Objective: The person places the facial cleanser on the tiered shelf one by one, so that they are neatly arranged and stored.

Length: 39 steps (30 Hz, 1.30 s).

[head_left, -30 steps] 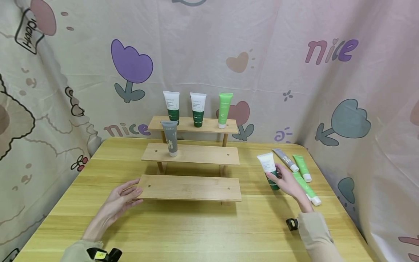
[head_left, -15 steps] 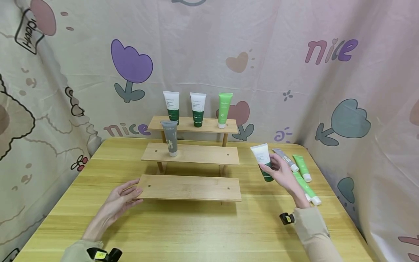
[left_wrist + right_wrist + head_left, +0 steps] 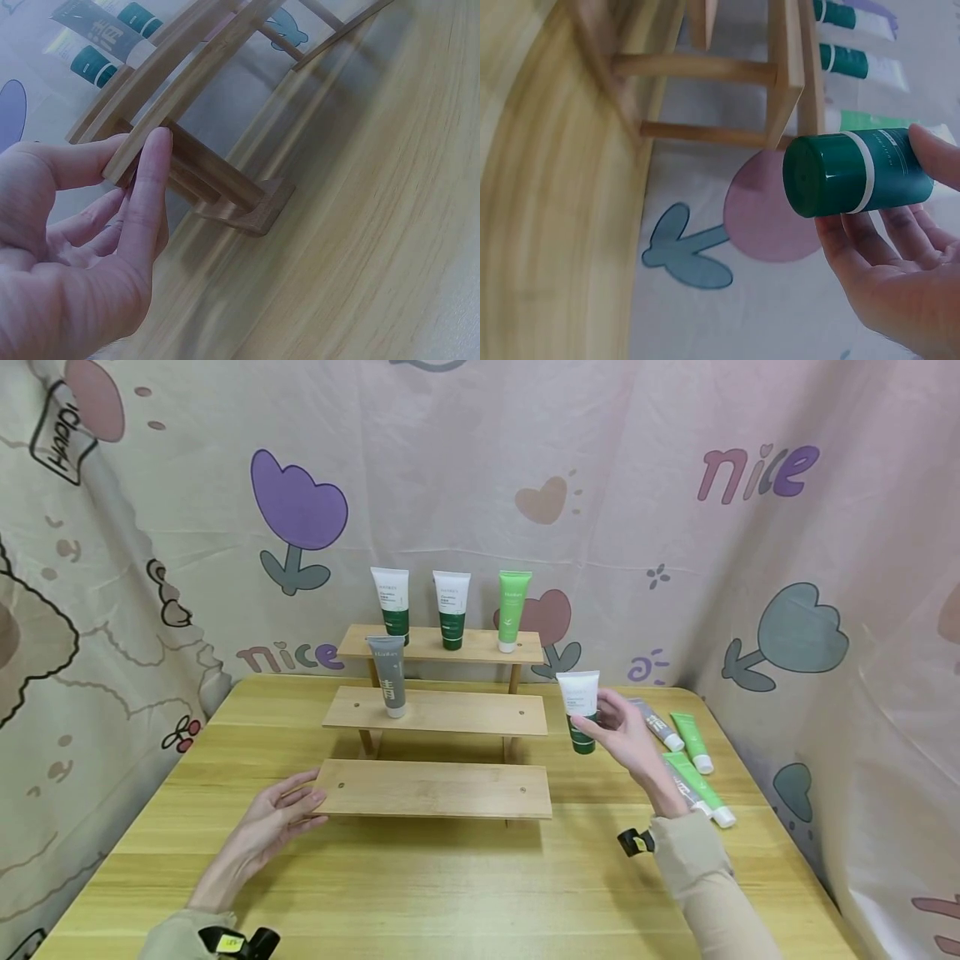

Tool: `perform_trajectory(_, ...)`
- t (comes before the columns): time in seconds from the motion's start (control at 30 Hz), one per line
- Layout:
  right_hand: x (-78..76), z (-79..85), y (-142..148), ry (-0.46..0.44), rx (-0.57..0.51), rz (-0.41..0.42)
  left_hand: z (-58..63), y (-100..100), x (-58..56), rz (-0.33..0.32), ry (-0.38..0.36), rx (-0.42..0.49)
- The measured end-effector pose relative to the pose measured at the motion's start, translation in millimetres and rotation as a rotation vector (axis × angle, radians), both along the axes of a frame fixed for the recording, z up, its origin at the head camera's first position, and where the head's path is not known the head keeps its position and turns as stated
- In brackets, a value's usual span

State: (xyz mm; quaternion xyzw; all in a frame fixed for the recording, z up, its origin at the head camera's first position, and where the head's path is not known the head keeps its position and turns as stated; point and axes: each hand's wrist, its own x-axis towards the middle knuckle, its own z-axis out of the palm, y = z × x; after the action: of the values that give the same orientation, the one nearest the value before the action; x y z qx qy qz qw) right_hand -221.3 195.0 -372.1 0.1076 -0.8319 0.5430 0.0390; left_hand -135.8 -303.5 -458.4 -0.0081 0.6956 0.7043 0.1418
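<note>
My right hand pinches a white-and-green tube between thumb and fingers, cap down, in the air just right of the wooden tiered stand. In the right wrist view the tube's dark green cap faces the camera. With thumb and fingers, my left hand pinches the left end of the lowest shelf. A grey tube stands on the left of the middle shelf. On the top shelf stand two white-and-green tubes and a light green tube.
Right of the stand, grey tubes and light green tubes lie on the wooden table. A patterned cloth hangs behind the table and along both sides.
My right hand has moved left and up with the white-and-green tube, away from the lying tubes and closer to the stand. The tube is now more upright. My left hand has stayed in place.
</note>
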Motion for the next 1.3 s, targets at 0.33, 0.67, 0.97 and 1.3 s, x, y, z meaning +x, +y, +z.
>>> perform_trajectory(0.33, -11.3, 13.3, -26, -0.001, -0.09, 0.021, 1.2, -2, -0.2, 0.004, 0.011, 0.032)
perform_trajectory(0.67, -19.5, 25.6, -54, -0.021, -0.107, 0.096, 0.3, -1, -1.1, 0.005, 0.015, 0.001)
perform_trajectory(0.97, -31.4, 25.5, -80, -0.064, -0.155, 0.157, -0.4, 0, -0.6, 0.011, 0.008, 0.003)
perform_trajectory(1.3, -37.8, 25.0, -109, -0.068, -0.184, 0.19, -2.4, -2, -1.4, 0.001, 0.022, 0.006)
